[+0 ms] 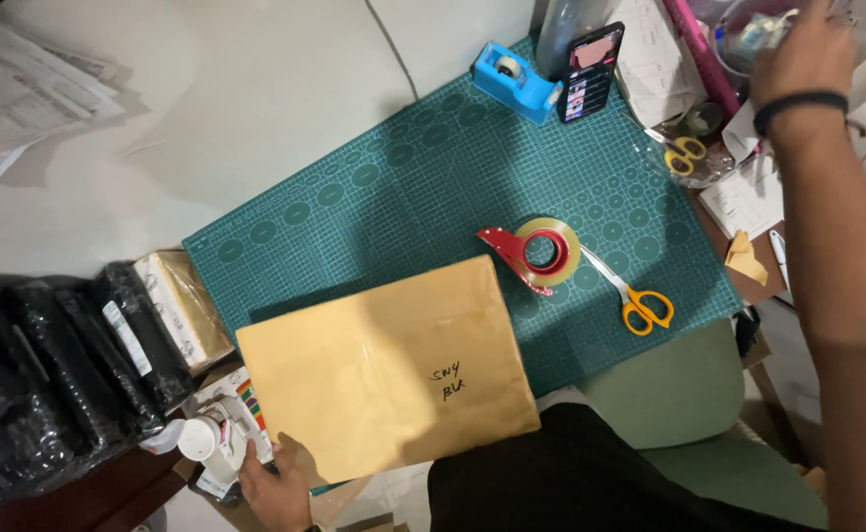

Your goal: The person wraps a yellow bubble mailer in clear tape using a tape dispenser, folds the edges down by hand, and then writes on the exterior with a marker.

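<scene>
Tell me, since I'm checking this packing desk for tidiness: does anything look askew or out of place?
Mostly clutter. The brown padded envelope lies skewed, overhanging the green cutting mat's near edge, with the left hand at its corner. The right hand reaches into a jumbled pile at the far right. Nothing looks spilled or damaged.

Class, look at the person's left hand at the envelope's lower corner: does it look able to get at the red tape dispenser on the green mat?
Probably yes. The left hand rests at the corner of the brown envelope, and the red tape dispenser lies uncovered on the green mat just past the envelope's far corner. Only the flat envelope lies between them.
</scene>
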